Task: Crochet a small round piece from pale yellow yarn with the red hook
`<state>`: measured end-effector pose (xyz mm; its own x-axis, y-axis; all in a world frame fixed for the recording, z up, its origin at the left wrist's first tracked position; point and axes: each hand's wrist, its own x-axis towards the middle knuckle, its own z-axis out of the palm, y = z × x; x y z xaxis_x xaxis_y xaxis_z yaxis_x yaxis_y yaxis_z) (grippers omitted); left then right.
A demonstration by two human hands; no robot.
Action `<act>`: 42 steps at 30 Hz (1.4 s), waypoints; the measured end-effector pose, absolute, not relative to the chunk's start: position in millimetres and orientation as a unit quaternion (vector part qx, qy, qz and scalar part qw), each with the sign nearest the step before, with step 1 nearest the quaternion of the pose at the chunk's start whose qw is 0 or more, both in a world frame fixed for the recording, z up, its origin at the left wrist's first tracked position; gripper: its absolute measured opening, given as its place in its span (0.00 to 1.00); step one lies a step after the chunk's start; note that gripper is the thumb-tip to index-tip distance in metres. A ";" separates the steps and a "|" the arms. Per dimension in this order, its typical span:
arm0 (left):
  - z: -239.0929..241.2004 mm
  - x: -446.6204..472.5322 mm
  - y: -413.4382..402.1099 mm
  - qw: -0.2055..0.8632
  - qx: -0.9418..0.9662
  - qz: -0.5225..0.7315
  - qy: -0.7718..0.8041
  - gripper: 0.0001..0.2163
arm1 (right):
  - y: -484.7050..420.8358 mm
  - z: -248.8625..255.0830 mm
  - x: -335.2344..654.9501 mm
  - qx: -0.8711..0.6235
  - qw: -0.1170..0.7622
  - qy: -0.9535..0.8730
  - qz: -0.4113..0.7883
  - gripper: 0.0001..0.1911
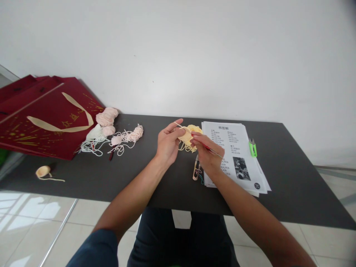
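Above the middle of the dark table, my left hand [168, 141] is closed on a small pale yellow crochet piece [185, 135], with a strand of yarn running over its raised forefinger. My right hand [209, 152] grips a red-handled crochet hook [207, 147], its tip end at the right edge of the piece. The hook's thin metal end sticks out behind the fingers. Just behind the piece lies a loose tangle of yellow yarn [196, 129], partly covered by my hands. Below my right hand rests a small knife-like tool [195, 170], whose upper part meets the hand's outline.
Printed sheets [239, 141] lie under my right forearm, with green thread snips [253, 147] on their right edge. Pink yarn [107, 116] and white yarn [95, 133] sit beside dark red gift bags [50, 118] at left. A small cream crocheted cup [43, 171] lies near the table's [133, 163] front left.
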<state>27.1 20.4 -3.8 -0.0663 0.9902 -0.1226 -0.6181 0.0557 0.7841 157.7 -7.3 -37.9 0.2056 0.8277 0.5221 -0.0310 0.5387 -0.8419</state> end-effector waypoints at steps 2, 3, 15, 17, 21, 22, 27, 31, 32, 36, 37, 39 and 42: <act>-1.6 25.3 20.7 0.656 0.252 0.623 0.344 0.23 | -5.0 -33.6 157.9 -0.367 0.691 -0.521 0.342 0.06; -1.0 24.8 20.6 0.663 0.252 0.617 0.341 0.23 | -3.5 -31.1 158.6 -0.365 0.690 -0.512 0.358 0.06; -7.0 25.0 21.8 0.545 0.363 0.612 0.444 0.22 | 8.7 -20.3 185.7 -0.328 0.643 -0.637 0.271 0.05; -9.3 26.0 22.0 0.504 0.386 0.622 0.458 0.21 | 6.2 -20.4 185.9 -0.324 0.635 -0.655 0.250 0.04; -11.9 26.6 20.6 0.450 0.439 0.631 0.456 0.18 | 4.1 -17.7 183.1 -0.344 0.661 -0.607 0.278 0.05; -12.0 26.3 20.2 0.445 0.447 0.631 0.452 0.17 | 4.2 -16.5 182.6 -0.346 0.668 -0.587 0.299 0.05; -11.9 23.0 20.3 0.455 0.469 0.627 0.424 0.16 | 5.5 -10.5 181.3 -0.325 0.687 -0.522 0.387 0.08; -12.3 20.5 21.4 0.467 0.471 0.625 0.410 0.16 | 5.3 -10.1 182.0 -0.313 0.693 -0.505 0.409 0.09; -12.4 20.1 21.7 0.470 0.472 0.624 0.408 0.17 | 5.5 -10.3 182.4 -0.314 0.691 -0.503 0.414 0.09; -12.8 20.3 22.6 0.485 0.468 0.621 0.400 0.16 | 8.8 -9.9 184.4 -0.299 0.690 -0.472 0.460 0.11; -12.9 20.9 22.7 0.489 0.465 0.622 0.398 0.16 | 10.0 -9.5 184.5 -0.290 0.691 -0.455 0.481 0.12; -13.1 22.8 22.5 0.495 0.457 0.625 0.396 0.14 | 11.8 -9.0 184.0 -0.278 0.689 -0.412 0.527 0.13; -14.1 25.9 21.6 0.503 0.447 0.625 0.395 0.11 | 12.0 -10.5 180.2 -0.282 0.678 -0.347 0.583 0.14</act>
<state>25.9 21.6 -14.1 -0.0926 0.9826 0.1609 -0.2752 -0.1806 0.9443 180.2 12.0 -10.5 0.0794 0.9867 0.1421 -0.5947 0.1613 -0.7876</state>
